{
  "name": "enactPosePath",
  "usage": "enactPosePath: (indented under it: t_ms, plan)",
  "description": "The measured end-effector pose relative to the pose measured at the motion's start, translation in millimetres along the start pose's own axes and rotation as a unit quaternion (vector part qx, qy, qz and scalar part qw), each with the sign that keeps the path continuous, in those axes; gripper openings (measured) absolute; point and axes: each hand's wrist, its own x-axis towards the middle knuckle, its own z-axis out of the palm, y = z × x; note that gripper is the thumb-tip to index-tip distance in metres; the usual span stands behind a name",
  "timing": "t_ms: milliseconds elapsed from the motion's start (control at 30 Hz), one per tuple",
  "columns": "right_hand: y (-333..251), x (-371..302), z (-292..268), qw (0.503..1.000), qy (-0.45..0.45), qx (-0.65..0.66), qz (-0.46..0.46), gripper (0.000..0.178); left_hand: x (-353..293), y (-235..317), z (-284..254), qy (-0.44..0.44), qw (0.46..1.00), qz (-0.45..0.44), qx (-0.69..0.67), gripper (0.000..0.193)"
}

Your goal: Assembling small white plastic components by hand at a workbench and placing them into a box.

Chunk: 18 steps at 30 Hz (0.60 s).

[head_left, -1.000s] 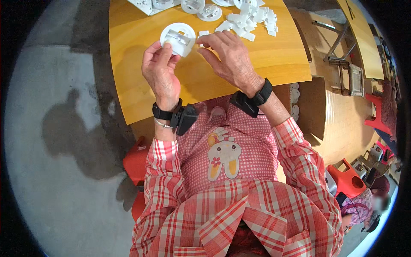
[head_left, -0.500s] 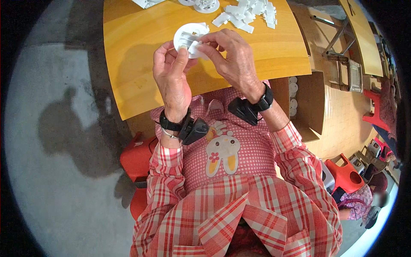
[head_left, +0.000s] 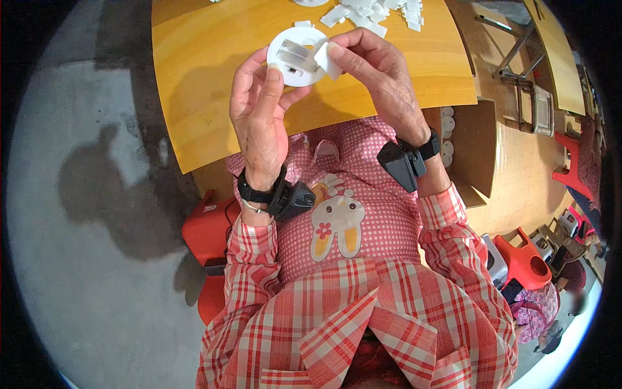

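My left hand grips a round white plastic housing by its left rim, thumb on the near face and fingers behind. A rectangular recess with bits of metal shows in the middle of this disc. Pinched between the thumb and fingers of my right hand is a small flat white plastic cover. It is tilted and overlaps the disc's right edge; whether the two touch I cannot tell. Both hands are raised over the near part of the yellow table.
Farther back on the table lie a heap of loose white covers, a single small white piece and part of another white disc. An open cardboard box holding white discs stands at the right. Red stools and people sit beyond.
My right hand has moved right with the cover, from over the recess to the disc's right edge. The disc now faces me more fully, its recess uncovered.
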Motion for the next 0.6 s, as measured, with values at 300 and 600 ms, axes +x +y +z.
enactPosePath:
  t_ms: [300, 600]
  plan:
    - [-5.1, -8.6, 2.2, 0.996, -0.02, -0.005, -0.09, 0.017, -3.7, 7.0, -3.4, -0.073, 0.995, -0.038, -0.056, 0.037]
    - [-1.0, -6.1, 3.1, 0.99, 0.062, -0.089, -0.087, 0.015, -7.9, 1.8, 4.4, -0.025, 0.999, 0.006, 0.046, 0.032]
